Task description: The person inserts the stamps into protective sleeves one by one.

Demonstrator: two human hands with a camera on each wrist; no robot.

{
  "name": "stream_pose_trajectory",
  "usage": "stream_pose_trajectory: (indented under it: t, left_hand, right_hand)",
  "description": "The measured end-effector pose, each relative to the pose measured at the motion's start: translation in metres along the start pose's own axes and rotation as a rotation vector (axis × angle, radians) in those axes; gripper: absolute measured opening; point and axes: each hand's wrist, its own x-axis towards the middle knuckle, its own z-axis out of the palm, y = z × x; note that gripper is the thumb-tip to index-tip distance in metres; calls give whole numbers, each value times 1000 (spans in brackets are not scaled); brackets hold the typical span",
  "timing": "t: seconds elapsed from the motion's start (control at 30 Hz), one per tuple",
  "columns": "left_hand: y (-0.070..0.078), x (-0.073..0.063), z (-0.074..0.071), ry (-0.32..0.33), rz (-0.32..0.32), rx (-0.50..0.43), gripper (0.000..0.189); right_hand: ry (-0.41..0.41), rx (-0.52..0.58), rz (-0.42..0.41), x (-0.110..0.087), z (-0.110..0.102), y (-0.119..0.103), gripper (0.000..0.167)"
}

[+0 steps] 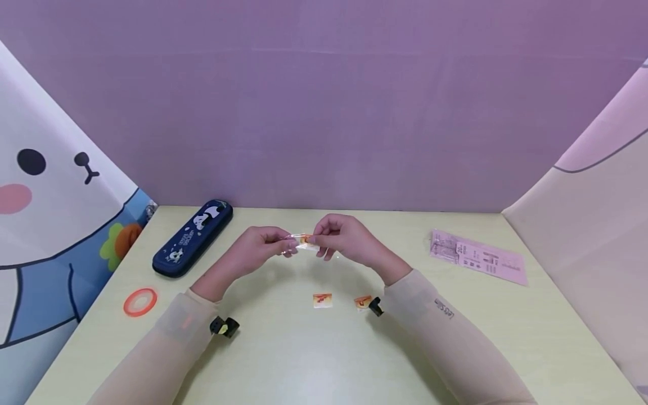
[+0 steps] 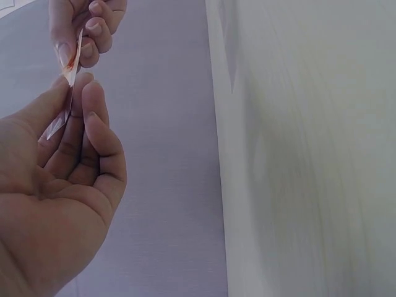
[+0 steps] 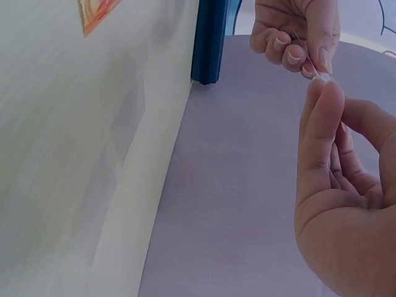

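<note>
Packet (image 1: 305, 242), small and shiny with some orange and white on it, is a bit below the centre of the head view, held up over the pale table (image 1: 283, 360). Left hand (image 1: 260, 247) has its left end pinched between thumb and fingers, right hand (image 1: 346, 239) is clamped on the right end the same way. Left wrist view shows it nearly edge-on at upper left. Lower centre of the frame there's one orange-and-white piece (image 1: 322, 301) lying flat, plus a second piece (image 1: 362, 302) right by a black wrist gadget (image 1: 376, 306). Left side's got a navy panda case (image 1: 192, 238) with an orange ring (image 1: 126, 305) below it, and some pink printed packaging (image 1: 491, 263) lies at right.
</note>
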Motion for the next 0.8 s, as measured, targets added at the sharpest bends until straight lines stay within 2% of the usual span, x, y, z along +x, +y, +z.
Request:
stream_pose_trajectory:
  t: [0.5,0.8]
  left_hand:
    - [3,-1,1,-24,13,-22,27]
    - [5,-2,1,-29,3,-2,28]
  right_hand:
    - [-14,-18,-18,1,1,-3,11]
    - [-29,-27,-27,-1,2,-4,10]
